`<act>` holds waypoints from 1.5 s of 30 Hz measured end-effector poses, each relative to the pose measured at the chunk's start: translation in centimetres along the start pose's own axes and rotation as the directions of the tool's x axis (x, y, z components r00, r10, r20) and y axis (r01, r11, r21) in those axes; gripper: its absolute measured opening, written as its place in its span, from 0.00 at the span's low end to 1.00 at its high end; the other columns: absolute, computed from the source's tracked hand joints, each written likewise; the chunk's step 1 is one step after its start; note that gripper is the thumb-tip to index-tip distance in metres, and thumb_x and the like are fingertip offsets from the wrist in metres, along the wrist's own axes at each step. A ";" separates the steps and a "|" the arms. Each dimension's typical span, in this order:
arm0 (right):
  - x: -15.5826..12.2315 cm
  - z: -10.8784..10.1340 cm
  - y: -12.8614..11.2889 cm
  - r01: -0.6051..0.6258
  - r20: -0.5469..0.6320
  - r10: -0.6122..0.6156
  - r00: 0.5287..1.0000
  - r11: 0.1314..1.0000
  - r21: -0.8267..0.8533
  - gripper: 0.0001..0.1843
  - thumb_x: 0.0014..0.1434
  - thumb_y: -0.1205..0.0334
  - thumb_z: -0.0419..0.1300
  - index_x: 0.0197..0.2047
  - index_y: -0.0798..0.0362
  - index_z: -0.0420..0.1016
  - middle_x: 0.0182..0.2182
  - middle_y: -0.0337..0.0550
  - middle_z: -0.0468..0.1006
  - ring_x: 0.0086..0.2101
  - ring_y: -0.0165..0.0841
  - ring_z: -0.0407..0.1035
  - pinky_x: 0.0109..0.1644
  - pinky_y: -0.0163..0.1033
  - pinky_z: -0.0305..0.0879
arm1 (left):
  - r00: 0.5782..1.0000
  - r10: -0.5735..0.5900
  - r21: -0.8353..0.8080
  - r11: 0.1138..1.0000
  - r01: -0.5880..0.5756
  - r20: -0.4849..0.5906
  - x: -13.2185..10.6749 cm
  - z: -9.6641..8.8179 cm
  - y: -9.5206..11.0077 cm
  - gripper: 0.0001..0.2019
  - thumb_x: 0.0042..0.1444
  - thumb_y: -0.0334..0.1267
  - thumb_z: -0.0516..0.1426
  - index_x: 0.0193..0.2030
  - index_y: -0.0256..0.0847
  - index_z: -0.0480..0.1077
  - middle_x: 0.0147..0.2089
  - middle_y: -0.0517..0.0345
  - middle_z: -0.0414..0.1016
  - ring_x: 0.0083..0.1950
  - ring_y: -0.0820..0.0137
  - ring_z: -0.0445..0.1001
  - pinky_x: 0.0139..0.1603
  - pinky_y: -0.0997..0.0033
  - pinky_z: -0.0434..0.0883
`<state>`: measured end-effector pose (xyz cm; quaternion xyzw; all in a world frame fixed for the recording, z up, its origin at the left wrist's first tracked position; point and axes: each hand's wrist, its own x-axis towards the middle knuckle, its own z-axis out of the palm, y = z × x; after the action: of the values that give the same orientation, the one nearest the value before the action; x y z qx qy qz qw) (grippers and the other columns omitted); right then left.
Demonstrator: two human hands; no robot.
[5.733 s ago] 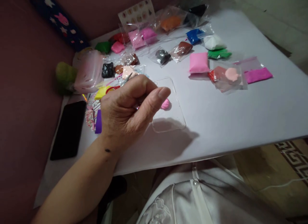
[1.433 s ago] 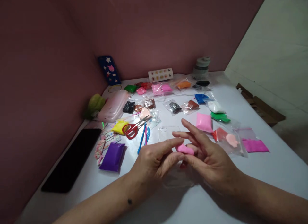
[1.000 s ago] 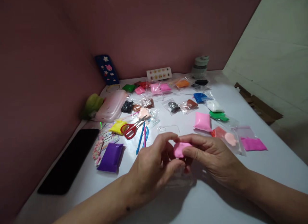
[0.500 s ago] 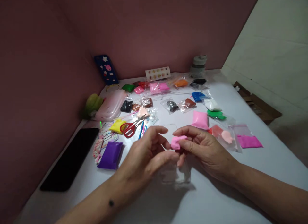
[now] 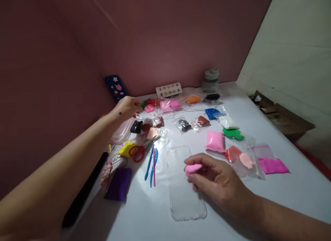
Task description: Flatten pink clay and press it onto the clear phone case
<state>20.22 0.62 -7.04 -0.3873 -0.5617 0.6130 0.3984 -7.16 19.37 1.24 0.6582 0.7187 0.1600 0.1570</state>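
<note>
My right hand pinches a soft pink lump of modelling clay between thumb and fingers. Below that hand a clear phone case lies flat on the white table. My left hand reaches to the back left, its fingers bent and partly apart. Beside its fingertips is a green clay packet, mostly hidden by the hand; whether they touch, I cannot tell. Under the left forearm a pink translucent box is partly covered.
Blue and pink modelling tools, red scissors and a purple packet lie left of the case. Several clay packets, including a pink one, spread across the table. At the back stand a decorated blue case and a bottle.
My left hand has left the pink clay and moved away to the back left. My right hand keeps the clay. The clear case now shows more fully, and the view has shifted slightly.
</note>
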 end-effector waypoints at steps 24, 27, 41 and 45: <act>1.2 -1.2 -0.3 -0.223 0.013 0.228 0.974 0.938 0.265 0.21 0.57 0.54 0.66 0.48 0.58 0.74 0.27 0.46 0.79 0.23 0.28 0.72 0.29 0.31 0.66 | 0.986 -0.164 -0.511 0.849 0.132 -0.018 -3.5 -2.0 1.3 0.08 0.62 0.38 0.60 0.43 0.34 0.71 0.38 0.56 0.74 0.33 0.72 0.73 0.32 0.71 0.74; 1.4 -1.3 -0.4 -0.203 0.008 0.215 0.977 0.911 0.359 0.21 0.57 0.55 0.68 0.49 0.59 0.73 0.27 0.48 0.81 0.22 0.27 0.73 0.27 0.29 0.66 | 0.973 -0.100 -0.730 0.647 0.222 0.206 -9.8 0.6 2.2 0.09 0.48 0.33 0.65 0.26 0.34 0.69 0.23 0.59 0.69 0.21 0.77 0.65 0.21 0.77 0.65; 1.3 -1.3 -0.7 -0.043 0.004 0.046 0.999 0.899 0.436 0.15 0.56 0.58 0.70 0.43 0.57 0.77 0.30 0.44 0.80 0.28 0.28 0.74 0.31 0.31 0.72 | 0.813 0.197 -0.835 0.196 0.514 0.547 -18.6 8.3 5.5 0.10 0.46 0.37 0.68 0.31 0.33 0.75 0.22 0.56 0.75 0.17 0.77 0.69 0.17 0.81 0.67; 1.4 -1.4 -0.4 -0.054 0.005 0.056 0.998 0.909 0.413 0.14 0.56 0.59 0.70 0.43 0.56 0.76 0.29 0.42 0.79 0.27 0.28 0.73 0.31 0.30 0.70 | 0.822 0.205 -0.845 0.199 0.497 0.532 -18.8 8.8 5.5 0.08 0.48 0.36 0.67 0.32 0.34 0.75 0.20 0.58 0.74 0.16 0.76 0.68 0.17 0.81 0.68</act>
<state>21.02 2.51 -6.81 -0.3121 -0.4069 0.7276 0.4557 3.16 1.31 -3.96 0.3490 0.4410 0.3638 0.7426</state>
